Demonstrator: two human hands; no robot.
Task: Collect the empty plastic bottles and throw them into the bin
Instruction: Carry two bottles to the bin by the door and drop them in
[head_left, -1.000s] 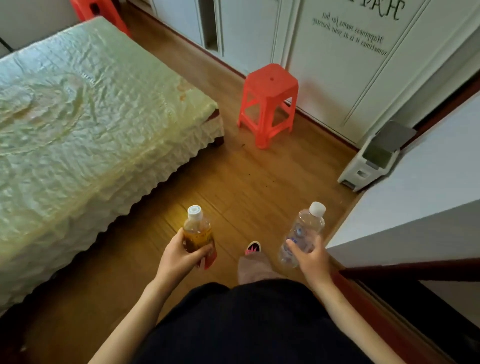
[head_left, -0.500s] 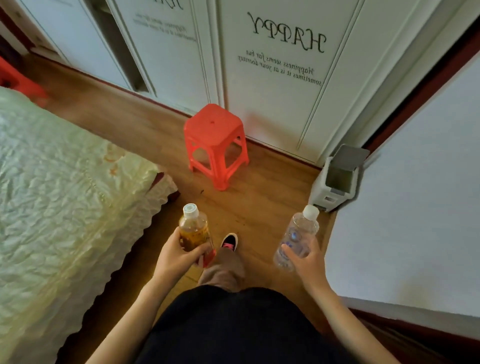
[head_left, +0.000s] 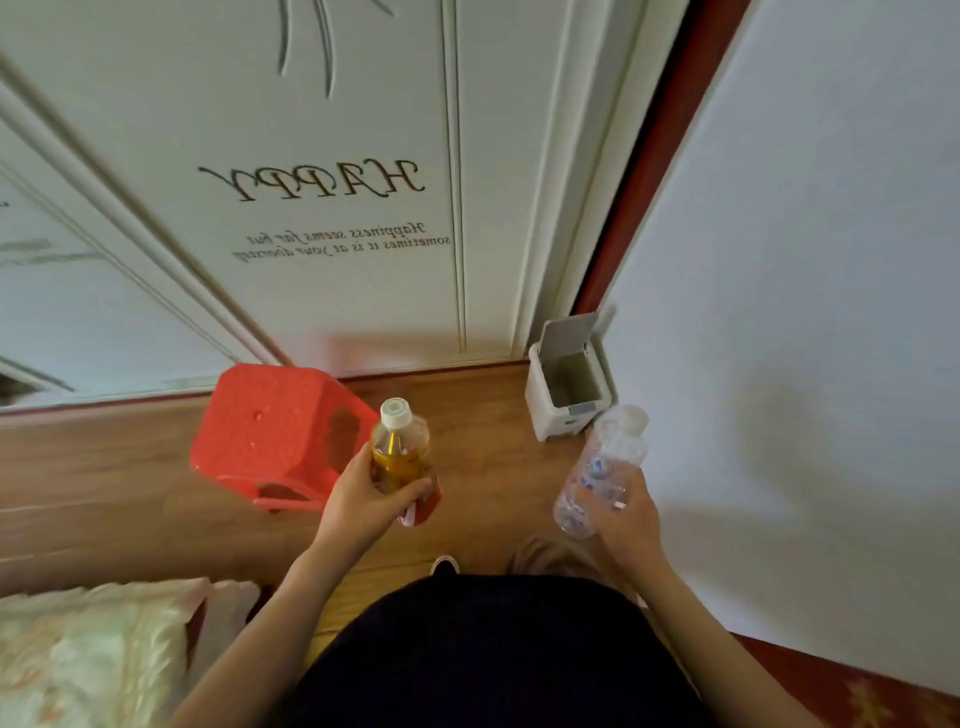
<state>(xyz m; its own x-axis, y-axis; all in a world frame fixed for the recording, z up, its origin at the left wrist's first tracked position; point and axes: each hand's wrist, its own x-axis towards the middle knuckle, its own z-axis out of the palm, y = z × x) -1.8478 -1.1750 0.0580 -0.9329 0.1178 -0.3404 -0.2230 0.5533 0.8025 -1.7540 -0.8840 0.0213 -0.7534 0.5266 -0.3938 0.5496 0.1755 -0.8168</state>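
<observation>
- Head view: left hand grips an amber-tinted bottle with a red label, right hand grips a clear bottle; both capped, held upright above the wooden floor.
- Collecting looks done. The white bin stands near, lid up, against the wall; both bottles are not yet dropped in.

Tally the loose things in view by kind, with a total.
Bottles: 2, the amber bottle in the left hand and the clear bottle in the right hand
Bins: 1, the white bin, lid up
Stools: 1, the red stool
Total: 4
</observation>
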